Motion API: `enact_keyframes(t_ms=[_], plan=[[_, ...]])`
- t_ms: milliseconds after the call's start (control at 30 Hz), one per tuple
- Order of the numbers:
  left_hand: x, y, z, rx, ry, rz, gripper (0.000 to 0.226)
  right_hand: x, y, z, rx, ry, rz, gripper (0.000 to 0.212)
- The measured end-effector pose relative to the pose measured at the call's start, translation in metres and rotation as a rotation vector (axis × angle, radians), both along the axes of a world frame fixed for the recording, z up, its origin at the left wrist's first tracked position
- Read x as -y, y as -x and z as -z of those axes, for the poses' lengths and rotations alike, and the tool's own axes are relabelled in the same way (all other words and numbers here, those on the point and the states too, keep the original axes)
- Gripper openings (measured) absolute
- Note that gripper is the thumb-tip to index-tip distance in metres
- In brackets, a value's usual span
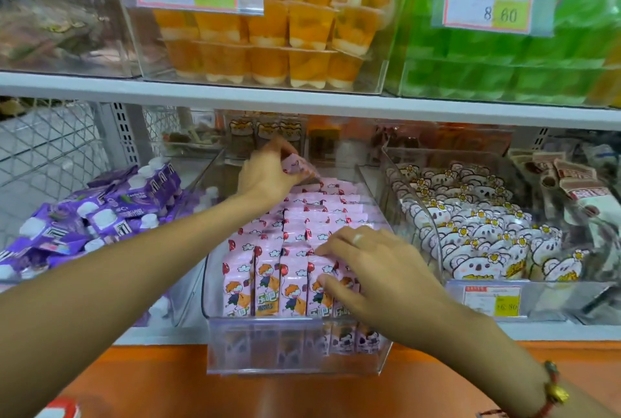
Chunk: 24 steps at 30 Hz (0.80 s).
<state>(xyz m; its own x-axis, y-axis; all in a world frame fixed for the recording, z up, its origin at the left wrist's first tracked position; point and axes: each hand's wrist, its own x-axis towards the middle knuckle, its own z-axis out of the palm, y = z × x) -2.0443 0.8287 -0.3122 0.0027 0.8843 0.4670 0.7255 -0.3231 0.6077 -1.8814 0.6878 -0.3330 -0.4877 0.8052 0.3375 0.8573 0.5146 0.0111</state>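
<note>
Left hand (268,172): pinches a pink packet (302,167) at the clear bin's (235,360) back edge.
Right hand (366,270): fingers spread, pressing front-row packets (265,286) near the front right corner.
Room: slim gap along the bin's left wall.

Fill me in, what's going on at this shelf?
A person is arranging pink packets in a clear bin. The left hand pinches one pink packet above the back of the bin, while the right hand rests on the front rows. Purple pouches fill the bin to the left, and koala packets fill the one to the right.
</note>
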Motion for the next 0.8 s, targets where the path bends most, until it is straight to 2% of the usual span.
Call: enact_keyframes(t_ms=[133, 300, 400, 467, 567, 633, 733, 800], plan=[[-0.010, 0.003, -0.006, -0.107, 0.007, 0.109, 0.026, 0.000, -0.001, 0.000, -0.003, 0.006, -0.011, 0.041], [-0.020, 0.007, -0.030, -0.400, 0.112, 0.220, 0.040, -0.001, -0.002, -0.001, 0.001, 0.027, -0.008, 0.041], [-0.025, -0.004, -0.029, -0.414, 0.194, 0.261, 0.022, -0.002, -0.002, -0.003, -0.035, 0.051, -0.022, 0.036], [-0.027, -0.015, -0.025, -0.409, 0.215, 0.198, 0.028, -0.002, -0.004, -0.006, -0.084, 0.036, -0.008, 0.030], [-0.028, -0.026, -0.019, -0.467, 0.144, 0.061, 0.038, -0.004, -0.013, -0.010, -0.177, -0.042, 0.114, 0.029], [-0.031, -0.025, -0.013, -0.398, 0.142, 0.018, 0.039, -0.005, -0.022, -0.012, -0.261, -0.062, 0.199, 0.032], [-0.035, -0.022, -0.001, -0.465, 0.260, 0.093, 0.028, -0.004, -0.034, -0.014, -0.354, -0.065, 0.296, 0.034], [-0.038, -0.018, 0.007, -0.544, 0.357, 0.171, 0.030, -0.005, -0.038, -0.014, -0.377, -0.037, 0.336, 0.033]])
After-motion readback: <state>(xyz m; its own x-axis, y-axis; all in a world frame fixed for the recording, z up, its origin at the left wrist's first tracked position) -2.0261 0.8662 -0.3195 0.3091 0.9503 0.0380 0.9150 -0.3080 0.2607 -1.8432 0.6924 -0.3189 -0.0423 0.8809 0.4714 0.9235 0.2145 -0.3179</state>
